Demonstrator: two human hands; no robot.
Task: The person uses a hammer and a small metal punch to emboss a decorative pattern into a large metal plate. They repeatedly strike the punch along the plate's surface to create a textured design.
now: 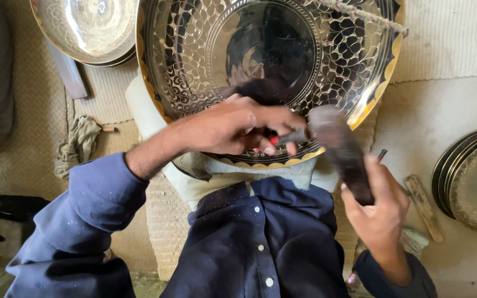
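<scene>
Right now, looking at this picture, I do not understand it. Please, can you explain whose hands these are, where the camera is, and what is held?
The camera sits on a person's head and looks down, so you see their own blue shirt and two bare hands. A large engraved metal tray leans against their lap. The left hand rests on the tray's lower edge and pinches a thin metal tool. The right hand grips a dark wooden mallet, its head next to the tool's end. More metal plates lie stacked at the right and another at top left, and a grey rag on the mat.
</scene>
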